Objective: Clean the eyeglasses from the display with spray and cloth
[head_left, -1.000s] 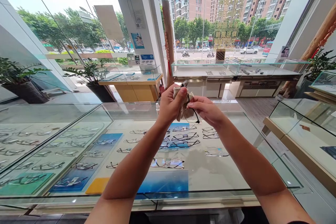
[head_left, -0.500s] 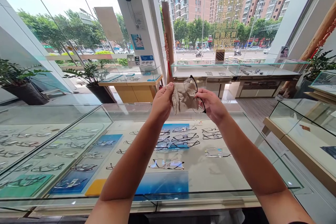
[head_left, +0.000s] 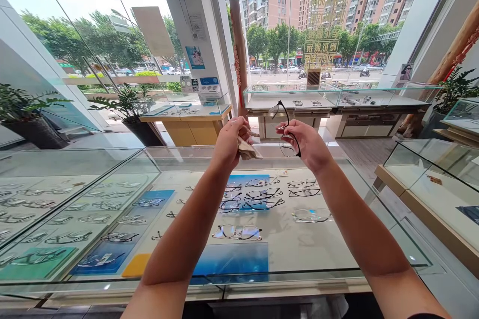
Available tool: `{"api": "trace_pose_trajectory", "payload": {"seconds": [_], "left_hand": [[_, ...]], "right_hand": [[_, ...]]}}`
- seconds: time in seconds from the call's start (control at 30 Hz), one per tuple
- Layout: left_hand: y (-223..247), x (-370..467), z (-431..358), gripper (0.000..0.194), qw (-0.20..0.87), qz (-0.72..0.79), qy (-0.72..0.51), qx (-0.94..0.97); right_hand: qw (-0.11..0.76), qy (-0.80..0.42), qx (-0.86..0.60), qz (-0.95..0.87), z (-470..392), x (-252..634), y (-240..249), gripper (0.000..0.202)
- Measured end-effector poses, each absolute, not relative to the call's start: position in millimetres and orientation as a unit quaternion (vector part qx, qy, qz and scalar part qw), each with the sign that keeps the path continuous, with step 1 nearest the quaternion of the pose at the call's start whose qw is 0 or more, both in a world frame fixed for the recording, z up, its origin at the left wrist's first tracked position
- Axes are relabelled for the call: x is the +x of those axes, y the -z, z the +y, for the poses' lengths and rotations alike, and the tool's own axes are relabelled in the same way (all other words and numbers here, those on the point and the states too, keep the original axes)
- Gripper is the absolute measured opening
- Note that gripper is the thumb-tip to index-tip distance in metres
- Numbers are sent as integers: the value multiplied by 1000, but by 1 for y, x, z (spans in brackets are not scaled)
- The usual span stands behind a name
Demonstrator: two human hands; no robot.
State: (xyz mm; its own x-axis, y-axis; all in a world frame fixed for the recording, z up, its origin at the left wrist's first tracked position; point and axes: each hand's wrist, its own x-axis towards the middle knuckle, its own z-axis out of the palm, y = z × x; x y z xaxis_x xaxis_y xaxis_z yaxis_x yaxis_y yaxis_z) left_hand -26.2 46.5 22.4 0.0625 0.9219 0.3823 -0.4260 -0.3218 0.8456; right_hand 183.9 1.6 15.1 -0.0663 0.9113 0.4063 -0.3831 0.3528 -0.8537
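Note:
My left hand (head_left: 232, 140) is closed around a crumpled beige cleaning cloth (head_left: 248, 150), part of which pokes out below the fingers. To its right, my right hand (head_left: 305, 142) pinches a pair of eyeglasses (head_left: 298, 147) with a dark frame and clear lenses. The glasses are held upright on edge, one lens above the other, and stand apart from the cloth. Both hands are raised over the far side of a glass display case (head_left: 318, 264). Fingers hide the middle of the frame.
Rows of eyeglasses (head_left: 264, 194) lie inside the case below my arms, some on blue cards (head_left: 239, 259). More glass cases (head_left: 292, 104) stand by the window. Potted plants (head_left: 140, 132) are at the left, and another case (head_left: 434, 184) is at the right.
The cloth has come away from the lenses and is now bunched in my left hand. My right hand has moved slightly right with the eyeglasses, widening the gap.

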Motion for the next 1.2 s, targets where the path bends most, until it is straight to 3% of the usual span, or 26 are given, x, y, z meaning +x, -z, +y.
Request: {"api": "trace_pose_trajectory", "payload": {"seconds": [0.13, 0.3, 0.47, 0.73, 0.9, 1.2], "left_hand": [[-24, -35, 33, 37, 341, 231, -616, 672], [-28, -45, 26, 88, 132, 212, -571, 782], [-33, -45, 24, 80, -1, 199, -544, 815], [-32, -45, 21, 75, -15, 190, -526, 829], [-33, -45, 21, 70, -27, 188, -530, 826], [-31, -43, 19, 72, -39, 241, -634, 734]], "right_hand": [[590, -527, -242, -562, -3, 186, -17, 16], [542, -525, -255, -604, -8, 192, -20, 15], [509, -516, -262, -637, -11, 196, -23, 14], [496, -497, -270, -659, -15, 199, -25, 13], [493, -425, -284, -704, -19, 201, -29, 18], [722, -147, -322, -595, -17, 206, -28, 12]]}}
